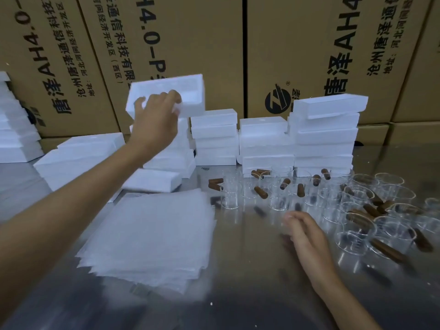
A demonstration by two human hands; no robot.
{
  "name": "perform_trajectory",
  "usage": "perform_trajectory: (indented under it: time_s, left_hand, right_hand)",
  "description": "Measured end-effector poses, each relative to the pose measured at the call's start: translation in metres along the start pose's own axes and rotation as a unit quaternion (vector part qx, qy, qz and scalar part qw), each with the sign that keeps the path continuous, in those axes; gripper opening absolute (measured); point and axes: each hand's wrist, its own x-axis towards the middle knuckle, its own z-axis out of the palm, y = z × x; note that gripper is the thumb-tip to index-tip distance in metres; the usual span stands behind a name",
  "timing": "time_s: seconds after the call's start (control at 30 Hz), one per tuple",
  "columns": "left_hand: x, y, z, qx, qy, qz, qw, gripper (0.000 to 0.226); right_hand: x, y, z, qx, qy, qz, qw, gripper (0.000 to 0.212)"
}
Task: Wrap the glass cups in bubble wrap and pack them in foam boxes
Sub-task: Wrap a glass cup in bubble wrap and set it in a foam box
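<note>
Left hand (156,115): fingers closed over the near edge of a white rectangular foam box (166,96), which it holds tilted above the tallest stack, hollow side toward the viewer. Judged purpose: taking one box off the supply, ready to receive a cup.

Right hand (307,234): hovering low over the table, fingers loosely curled, holding nothing, just short of the cups; probably placed to pick the next one.

Clear glass cups with brown wooden handles (357,210): many, crowded on the right of the table, some upright, some tipped, all unwrapped. Several lie within easy reach of the right hand.

Stack of square translucent bubble wrap sheets (150,234): flat and slightly fanned, front and centre between the two arms, where a cup could be set down and rolled.

Stacks of white foam boxes (323,139): ranked along the back of the table, uneven in height; more lie at the left.

Brushed steel table (250,294): reflective, dotted with white crumbs.

Brown printed cardboard cartons (285,55): wall of them directly behind.
</note>
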Motion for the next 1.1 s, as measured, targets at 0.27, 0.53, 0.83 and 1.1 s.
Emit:
perform_trajectory:
  time_s: [0.27,0.53,0.83,1.1]
  left_hand:
    - [-0.109,0.094,0.002,-0.123,-0.154,0.103,0.975,0.026]
    - [-0.187,0.159,0.025,-0.151,-0.318,0.181,0.919,0.030]
    - [-0.139,0.106,0.013,-0.314,-0.193,-0.118,0.922,0.014]
    - [-0.146,0.017,0.009,-0.194,-0.368,-0.263,0.871,0.020]
  right_hand:
    - [-0.001,-0.003,-0.003,0.042,0.043,0.003,0.998,0.018]
    - [-0.013,-0.016,-0.012,0.041,0.062,-0.028,0.997,0.016]
    - [-0.014,-0.017,-0.011,-0.158,0.065,-0.123,0.978,0.023]
    - [0.036,-0.047,0.019,-0.405,-0.003,-0.231,0.885,0.021]
